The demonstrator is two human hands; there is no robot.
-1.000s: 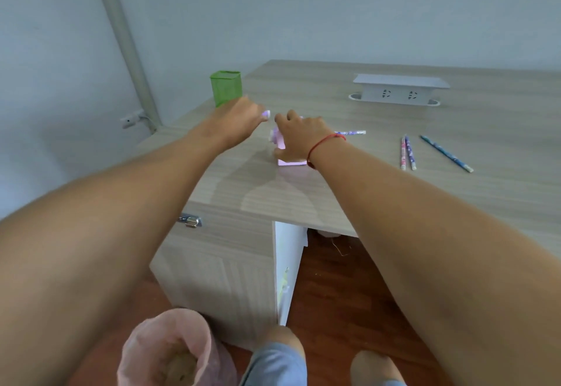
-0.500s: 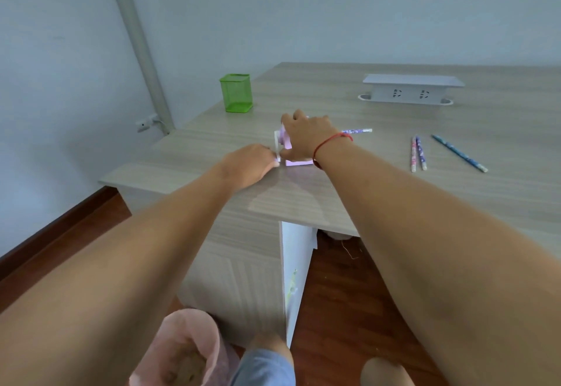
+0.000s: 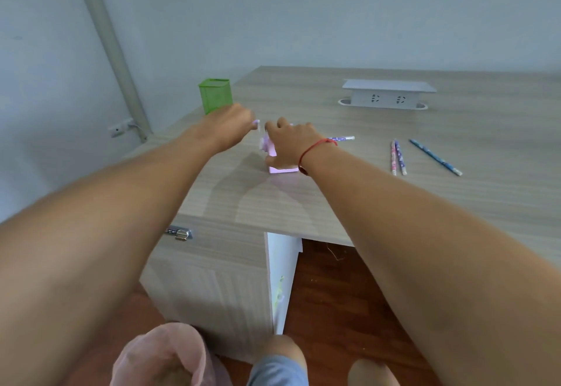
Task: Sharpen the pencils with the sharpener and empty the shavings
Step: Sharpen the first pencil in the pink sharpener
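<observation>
A pink crank sharpener point(image 3: 273, 155) stands near the desk's front left part. My right hand point(image 3: 290, 143) grips its body from above and hides most of it. A patterned pencil point(image 3: 343, 138) sticks out of the sharpener's right side, behind my right wrist. My left hand point(image 3: 230, 126) holds the small crank handle point(image 3: 257, 123) at the top of its turn on the sharpener's left side. Two pencils point(image 3: 397, 157) lie side by side on the desk to the right, and a blue pencil point(image 3: 435, 157) lies slanted beyond them.
A green mesh pen holder point(image 3: 215, 95) stands at the desk's left edge behind my left hand. A white socket box point(image 3: 387, 94) sits at the back. Below the desk, a bin with a pink bag point(image 3: 164, 355) stands by my knees point(image 3: 279, 358).
My left hand has swung the crank handle from low at the front of the sharpener back up to the top. My right hand has stayed on the sharpener.
</observation>
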